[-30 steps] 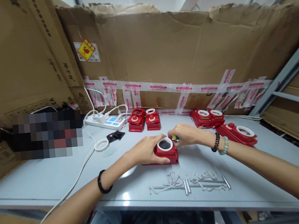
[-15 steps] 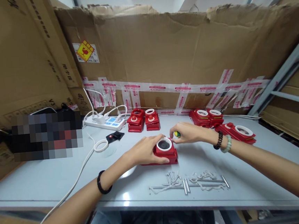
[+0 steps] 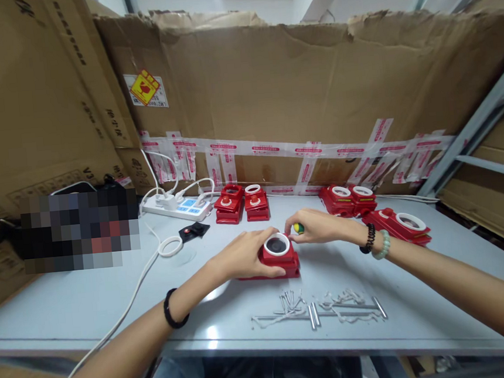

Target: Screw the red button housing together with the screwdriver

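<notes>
A red box with a white ring on top [image 3: 280,253] lies on the grey table [image 3: 111,295] in front of me. My left hand [image 3: 244,254] is wrapped round its left side and holds it down. My right hand [image 3: 315,227] is just behind and right of the ring, with its fingers pinched on a small green and yellow tool handle [image 3: 298,228]. The tool's tip is hidden behind the box.
Two red boxes [image 3: 242,202] stand at the back centre, more red boxes [image 3: 371,208] at the back right. Screws and metal pins [image 3: 319,308] lie near the front edge. A white power strip [image 3: 178,206] with cables sits back left. Cardboard walls surround the table.
My right hand rose slightly off the table, so the green and yellow handle shows more clearly. The left hand and the red box stay put.
</notes>
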Demonstrator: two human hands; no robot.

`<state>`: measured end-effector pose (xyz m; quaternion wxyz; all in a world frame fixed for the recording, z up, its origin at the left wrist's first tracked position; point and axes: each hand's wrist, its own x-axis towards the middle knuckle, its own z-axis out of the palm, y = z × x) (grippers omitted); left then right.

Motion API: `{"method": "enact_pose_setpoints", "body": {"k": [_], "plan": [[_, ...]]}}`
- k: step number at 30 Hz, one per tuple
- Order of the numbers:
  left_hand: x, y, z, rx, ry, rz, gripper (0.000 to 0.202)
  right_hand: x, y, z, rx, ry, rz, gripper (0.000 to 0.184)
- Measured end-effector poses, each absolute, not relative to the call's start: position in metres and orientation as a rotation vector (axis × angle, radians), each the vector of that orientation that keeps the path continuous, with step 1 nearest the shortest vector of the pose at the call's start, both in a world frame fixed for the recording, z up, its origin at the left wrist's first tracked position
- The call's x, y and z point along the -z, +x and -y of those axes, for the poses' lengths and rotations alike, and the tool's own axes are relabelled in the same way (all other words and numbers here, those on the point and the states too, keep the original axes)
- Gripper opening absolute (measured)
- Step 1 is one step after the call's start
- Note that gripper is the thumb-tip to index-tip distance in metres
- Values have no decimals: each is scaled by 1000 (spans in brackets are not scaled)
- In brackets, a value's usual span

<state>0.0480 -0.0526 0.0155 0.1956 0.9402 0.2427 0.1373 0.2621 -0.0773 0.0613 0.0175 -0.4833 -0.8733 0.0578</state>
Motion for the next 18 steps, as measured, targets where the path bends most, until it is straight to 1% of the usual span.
{"method": "enact_pose_setpoints", "body": {"k": [6,10,15,17,18], "plan": [[-16,48,54,-387,2647,-700,62,-55,258,76,-56,-1467,2757,13],[-14,48,53,-388,2652,-713,63,-52,257,73,-32,-1443,2760,13],[-14,48,52,-391,2642,-696,64,-80,259,75,-11,-1444,2667,20],[-15,48,52,-393,2638,-694,66,-94,259,82,-48,-1449,2597,17],[-15,48,52,-392,2637,-695,66,-97,258,88,-123,-1468,2579,16]]}}
